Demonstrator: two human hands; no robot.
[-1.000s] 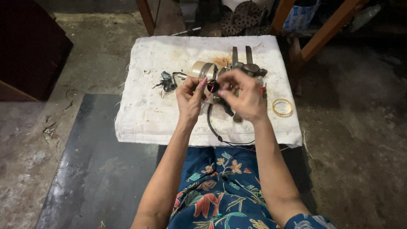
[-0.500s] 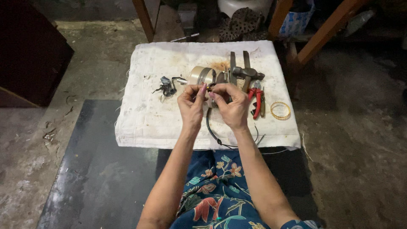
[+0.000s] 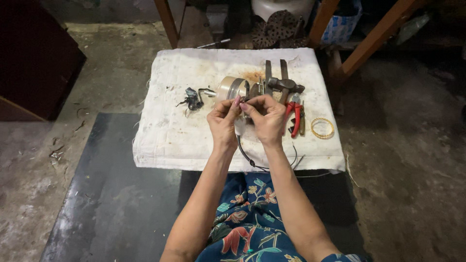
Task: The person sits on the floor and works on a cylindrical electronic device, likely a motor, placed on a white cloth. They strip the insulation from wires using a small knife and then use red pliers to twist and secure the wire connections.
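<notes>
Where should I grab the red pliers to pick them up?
Probably by the red handles of the red pliers, coming from above at the end nearer the person. They lie flat on the white cloth, handles pointing that way, while the right hand and hammer crowd the far end.

A white cloth [image 3: 194, 140] covers the work surface — matt, coarse, rust-stained near its far edge. On it lie a glossy tape roll [image 3: 232, 89], a dull metal hammer [image 3: 286, 86], pliers [image 3: 294, 116] with shiny red plastic grips and, toward the right edge, a bright golden metal ring [image 3: 323, 128]. The floor [image 3: 412, 145] is rough concrete.
</notes>
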